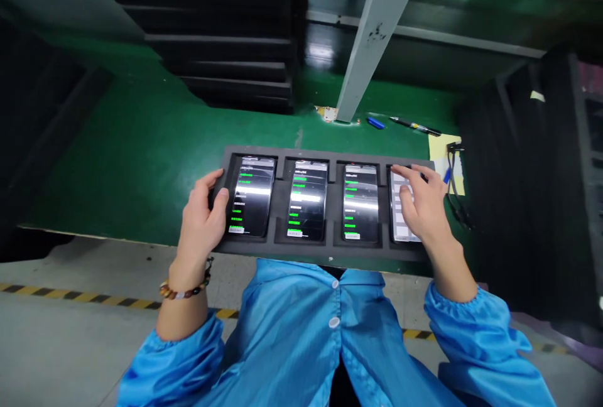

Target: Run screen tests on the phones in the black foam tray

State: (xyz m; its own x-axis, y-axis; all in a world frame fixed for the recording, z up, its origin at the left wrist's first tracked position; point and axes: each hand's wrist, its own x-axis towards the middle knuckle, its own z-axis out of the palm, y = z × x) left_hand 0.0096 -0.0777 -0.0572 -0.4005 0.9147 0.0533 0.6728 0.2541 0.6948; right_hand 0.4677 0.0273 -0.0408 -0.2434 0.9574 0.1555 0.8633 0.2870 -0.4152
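A black foam tray (pixel 279 206) lies on the green bench with several smartphones side by side in its recesses. My left hand (pixel 202 215) holds the tray's left end, thumb on the rim beside the leftmost phone (pixel 254 200). Two middle phones, one (pixel 307 200) left and one (pixel 360 203) right, show black screens with green and white lines, like the leftmost. Over the rightmost phone (pixel 399 218), whose screen is pale, my right hand (pixel 423 203) is spread, index fingertip near its top edge. Part of that phone is hidden under the hand; whether the fingers touch it I cannot tell.
Stacked black foam trays (pixel 226 30) stand behind, with more black foam (pixel 527 174) at the right. A grey post (pixel 377 36) rises from the bench. Near it lie a blue cap (pixel 375 122), a pen (pixel 414 126), yellow paper (pixel 438 143) and a black cable (pixel 453 174).
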